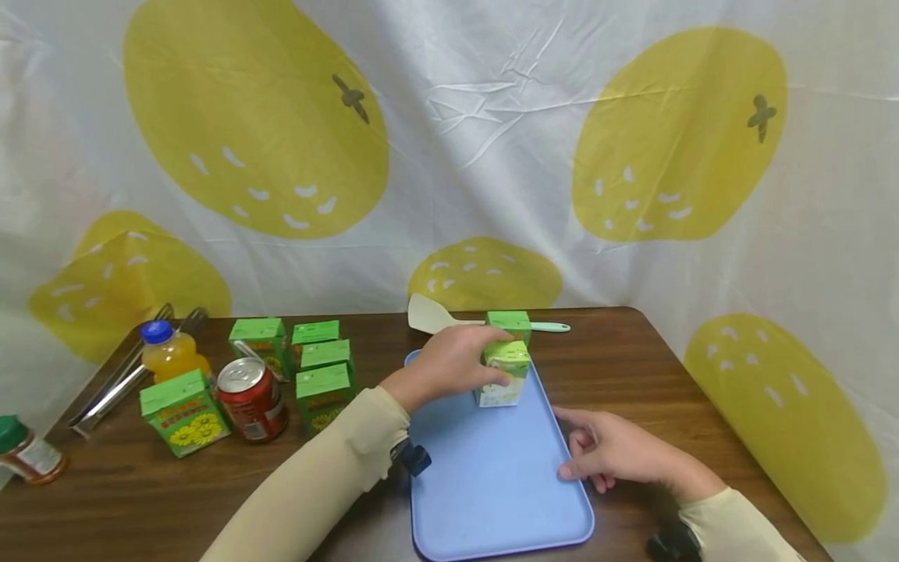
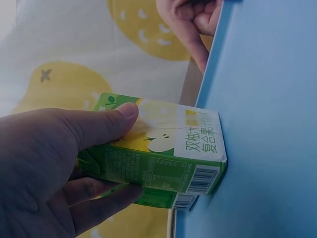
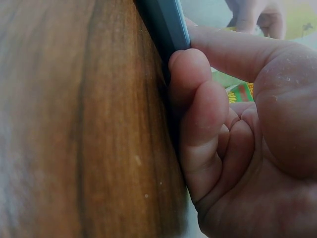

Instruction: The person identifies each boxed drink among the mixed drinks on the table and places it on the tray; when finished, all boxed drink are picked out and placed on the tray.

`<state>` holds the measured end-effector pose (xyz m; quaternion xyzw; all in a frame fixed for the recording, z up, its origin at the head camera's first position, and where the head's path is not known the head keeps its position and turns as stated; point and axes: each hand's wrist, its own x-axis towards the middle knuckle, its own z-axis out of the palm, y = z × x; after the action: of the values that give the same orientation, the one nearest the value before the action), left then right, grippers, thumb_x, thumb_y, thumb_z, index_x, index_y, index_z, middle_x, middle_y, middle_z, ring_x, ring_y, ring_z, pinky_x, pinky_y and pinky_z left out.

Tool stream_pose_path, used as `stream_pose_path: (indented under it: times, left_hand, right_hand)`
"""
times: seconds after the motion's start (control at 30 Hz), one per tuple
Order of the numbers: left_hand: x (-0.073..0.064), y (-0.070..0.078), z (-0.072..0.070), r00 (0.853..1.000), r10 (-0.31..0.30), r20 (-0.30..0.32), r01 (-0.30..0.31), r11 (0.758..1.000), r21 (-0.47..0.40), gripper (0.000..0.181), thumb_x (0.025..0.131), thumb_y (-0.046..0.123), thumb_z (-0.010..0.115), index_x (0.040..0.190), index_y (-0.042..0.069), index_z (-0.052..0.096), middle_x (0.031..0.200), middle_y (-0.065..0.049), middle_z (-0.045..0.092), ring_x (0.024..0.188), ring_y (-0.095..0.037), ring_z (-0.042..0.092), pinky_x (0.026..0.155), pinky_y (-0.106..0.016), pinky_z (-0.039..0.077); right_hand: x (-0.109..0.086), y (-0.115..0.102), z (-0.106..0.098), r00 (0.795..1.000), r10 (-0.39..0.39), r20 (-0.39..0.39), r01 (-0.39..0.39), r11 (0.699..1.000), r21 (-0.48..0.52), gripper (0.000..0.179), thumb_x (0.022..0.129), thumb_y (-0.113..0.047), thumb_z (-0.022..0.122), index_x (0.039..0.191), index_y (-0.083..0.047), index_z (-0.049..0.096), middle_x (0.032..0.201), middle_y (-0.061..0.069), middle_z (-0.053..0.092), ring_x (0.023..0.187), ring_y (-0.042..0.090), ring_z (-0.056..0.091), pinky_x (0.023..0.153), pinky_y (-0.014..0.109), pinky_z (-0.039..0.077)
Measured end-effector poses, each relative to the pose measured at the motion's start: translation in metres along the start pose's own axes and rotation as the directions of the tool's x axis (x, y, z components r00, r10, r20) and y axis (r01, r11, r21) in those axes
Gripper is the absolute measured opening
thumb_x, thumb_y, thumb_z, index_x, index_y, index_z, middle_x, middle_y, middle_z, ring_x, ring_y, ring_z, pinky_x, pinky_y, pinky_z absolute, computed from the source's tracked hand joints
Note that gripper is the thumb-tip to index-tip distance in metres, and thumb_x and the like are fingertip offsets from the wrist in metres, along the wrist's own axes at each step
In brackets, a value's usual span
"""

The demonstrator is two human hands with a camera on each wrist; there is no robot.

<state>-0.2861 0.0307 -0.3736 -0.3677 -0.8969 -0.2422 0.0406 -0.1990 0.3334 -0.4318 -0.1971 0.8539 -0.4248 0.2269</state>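
Observation:
My left hand (image 1: 456,359) grips a small green, yellow and white juice carton (image 1: 502,390) from above, at the far end of the blue tray (image 1: 499,484). The left wrist view shows the thumb on the printed face of this carton (image 2: 173,134) and fingers on the other side. The carton's base is at the tray floor; whether it touches cannot be told. My right hand (image 1: 618,453) is at the tray's right edge, thumb over the rim. In the right wrist view, curled fingers (image 3: 198,114) hold the tray's edge (image 3: 171,29) from below and outside.
Behind the held carton stands another green carton (image 1: 516,320), near a white spatula (image 1: 431,314). On the left are several green cartons (image 1: 326,382), a red can (image 1: 253,402), an orange juice bottle (image 1: 172,355), metal tongs (image 1: 115,390) and a green-capped jar (image 1: 31,453).

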Motion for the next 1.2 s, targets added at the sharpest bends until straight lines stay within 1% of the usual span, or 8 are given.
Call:
stream_pose_path:
  times: [0.23,0.43,0.73,1.0,1.2]
  left_hand:
    - [0.007,0.001,0.006,1.000,0.013,0.008,-0.013,1.000,-0.014,0.063,0.096,0.035,0.092,0.152,0.017,0.069,0.145,0.001,0.073,0.131,-0.021,0.069,0.110,-0.042,0.055]
    - [0.011,0.001,0.010,1.000,0.022,0.003,-0.022,1.000,-0.015,0.064,0.096,0.034,0.092,0.152,0.015,0.068,0.146,-0.001,0.073,0.132,-0.022,0.069,0.112,-0.042,0.054]
    - [0.012,0.005,0.013,1.000,0.006,-0.003,-0.006,1.000,-0.004,0.064,0.098,0.035,0.089,0.155,0.015,0.066,0.149,-0.001,0.071,0.135,-0.023,0.068,0.113,-0.043,0.054]
    - [0.013,0.004,0.017,0.999,0.025,-0.021,-0.024,0.999,0.048,0.065,0.100,0.037,0.088,0.156,0.015,0.064,0.151,-0.003,0.070,0.137,-0.022,0.067,0.113,-0.043,0.054]
    - [0.013,0.003,0.020,0.999,0.030,-0.030,-0.028,0.999,0.045,0.065,0.100,0.036,0.087,0.157,0.014,0.063,0.154,-0.005,0.068,0.141,-0.024,0.064,0.114,-0.044,0.053]
  right_hand:
    - [0.000,0.001,0.000,1.000,-0.010,-0.002,0.010,1.000,-0.001,0.106,0.095,-0.024,0.092,0.169,0.014,0.025,0.072,0.007,0.067,0.050,0.018,0.062,0.045,0.028,0.049]
    - [0.001,0.002,0.000,1.000,-0.021,0.004,0.021,1.000,-0.002,0.106,0.095,-0.023,0.091,0.169,0.013,0.026,0.072,0.007,0.068,0.050,0.018,0.062,0.045,0.029,0.050]
    - [0.000,0.000,0.000,1.000,-0.020,0.004,0.020,1.000,-0.003,0.105,0.095,-0.023,0.091,0.169,0.014,0.026,0.072,0.008,0.068,0.050,0.019,0.063,0.045,0.029,0.050]
    - [0.000,0.000,0.000,1.000,-0.018,0.001,0.018,1.000,0.003,0.105,0.095,-0.023,0.091,0.169,0.014,0.025,0.073,0.007,0.067,0.051,0.019,0.063,0.045,0.029,0.050]
    - [-0.001,0.001,0.000,1.000,-0.019,-0.001,0.019,1.000,0.011,0.106,0.095,-0.022,0.091,0.169,0.014,0.025,0.073,0.007,0.067,0.051,0.019,0.063,0.045,0.029,0.050]
